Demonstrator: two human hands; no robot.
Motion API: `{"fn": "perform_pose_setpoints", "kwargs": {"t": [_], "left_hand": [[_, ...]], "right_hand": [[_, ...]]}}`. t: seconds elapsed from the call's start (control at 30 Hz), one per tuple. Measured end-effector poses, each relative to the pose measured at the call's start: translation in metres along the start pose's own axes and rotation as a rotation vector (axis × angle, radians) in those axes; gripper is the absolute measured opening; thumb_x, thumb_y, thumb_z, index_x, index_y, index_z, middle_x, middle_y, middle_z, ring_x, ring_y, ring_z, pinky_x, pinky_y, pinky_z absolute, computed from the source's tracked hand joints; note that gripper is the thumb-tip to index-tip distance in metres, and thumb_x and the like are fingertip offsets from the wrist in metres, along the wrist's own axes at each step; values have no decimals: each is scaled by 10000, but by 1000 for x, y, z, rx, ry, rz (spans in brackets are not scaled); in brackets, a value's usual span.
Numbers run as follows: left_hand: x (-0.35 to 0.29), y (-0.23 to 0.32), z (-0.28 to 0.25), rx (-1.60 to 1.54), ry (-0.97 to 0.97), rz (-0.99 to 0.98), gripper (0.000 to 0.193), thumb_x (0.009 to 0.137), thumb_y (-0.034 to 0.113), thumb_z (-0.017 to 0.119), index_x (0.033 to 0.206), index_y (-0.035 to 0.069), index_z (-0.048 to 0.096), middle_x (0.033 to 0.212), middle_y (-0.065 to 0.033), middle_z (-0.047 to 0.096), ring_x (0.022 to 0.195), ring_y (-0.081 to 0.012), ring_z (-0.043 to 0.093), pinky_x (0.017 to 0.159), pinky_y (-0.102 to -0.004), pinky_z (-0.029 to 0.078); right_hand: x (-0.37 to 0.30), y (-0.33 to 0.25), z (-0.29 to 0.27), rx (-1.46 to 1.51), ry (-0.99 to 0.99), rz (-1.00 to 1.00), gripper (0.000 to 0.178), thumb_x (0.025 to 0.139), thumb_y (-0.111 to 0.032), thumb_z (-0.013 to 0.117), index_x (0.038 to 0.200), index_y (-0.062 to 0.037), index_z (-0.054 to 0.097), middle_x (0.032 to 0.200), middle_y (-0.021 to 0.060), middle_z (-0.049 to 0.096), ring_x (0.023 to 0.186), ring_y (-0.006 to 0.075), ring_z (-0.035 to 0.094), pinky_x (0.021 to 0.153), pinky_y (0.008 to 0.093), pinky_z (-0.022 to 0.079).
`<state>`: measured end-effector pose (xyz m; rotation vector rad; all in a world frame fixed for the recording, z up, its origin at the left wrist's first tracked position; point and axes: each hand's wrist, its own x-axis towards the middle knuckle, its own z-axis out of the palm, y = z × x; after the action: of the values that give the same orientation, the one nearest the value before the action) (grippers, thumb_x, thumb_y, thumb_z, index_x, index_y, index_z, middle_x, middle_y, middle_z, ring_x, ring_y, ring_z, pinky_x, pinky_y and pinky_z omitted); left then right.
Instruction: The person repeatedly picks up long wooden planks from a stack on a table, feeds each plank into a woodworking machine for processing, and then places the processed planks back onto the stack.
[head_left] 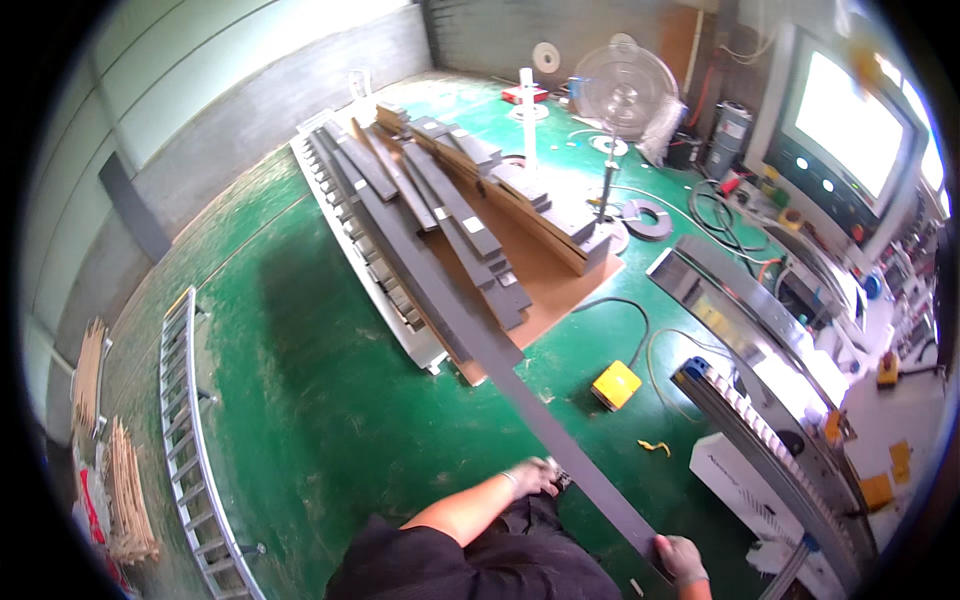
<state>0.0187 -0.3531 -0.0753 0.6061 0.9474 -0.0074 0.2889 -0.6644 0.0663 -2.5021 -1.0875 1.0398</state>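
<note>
A long, flat grey strip (560, 440) slants from the stack of profiles down toward me. My right hand (682, 558), in a pale glove, is closed round its near end. My left hand (535, 477), also gloved, is in front of my body just left of the strip. Its fingers curl at a small dark and whitish thing (562, 476), too small to name. The strip's far end rests on or among the grey profiles (385, 220), where I cannot tell it apart from them. Those profiles lie lengthwise on a brown board (540, 300) beside a white slotted rail (345, 225).
A yellow foot pedal (615, 385) with a cable lies on the green floor (300, 420) right of the strip. Machinery with a roller track (760, 430) and a screen (845, 125) lines the right. A ladder (185, 430) lies left; a fan (628, 92) stands behind.
</note>
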Motion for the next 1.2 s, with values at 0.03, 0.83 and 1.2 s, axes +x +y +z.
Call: {"fn": "perform_pose_setpoints", "kwargs": {"t": [0.03, 0.83, 1.2], "left_hand": [[2, 1, -45, -292, -53, 85, 335, 963, 393, 449, 955, 107, 623, 835, -51, 652, 721, -214, 634, 612, -338, 468], [-211, 78, 143, -552, -396, 272, 423, 939, 424, 617, 1210, 104, 565, 1195, -55, 639, 1152, -271, 598, 992, -449, 491], [-194, 24, 235, -277, -658, -163, 287, 1006, 313, 536, 1209, 114, 576, 1265, -73, 628, 1199, -277, 584, 977, -462, 513]], "right_hand": [[-29, 8, -8, -32, -10, 148, 498, 938, -451, 519, 779, -2, 665, 850, 238, 676, 888, 411, 661, 792, 469, 506], [-386, 259, 0, -118, 1104, 648, 744, 981, -577, 423, 554, 29, 486, 538, 225, 472, 542, 386, 511, 543, 478, 335], [-446, -52, 85, -348, 1083, 395, 727, 782, -635, 640, 1150, -12, 577, 1087, 139, 580, 1007, 358, 549, 899, 489, 403]]}}
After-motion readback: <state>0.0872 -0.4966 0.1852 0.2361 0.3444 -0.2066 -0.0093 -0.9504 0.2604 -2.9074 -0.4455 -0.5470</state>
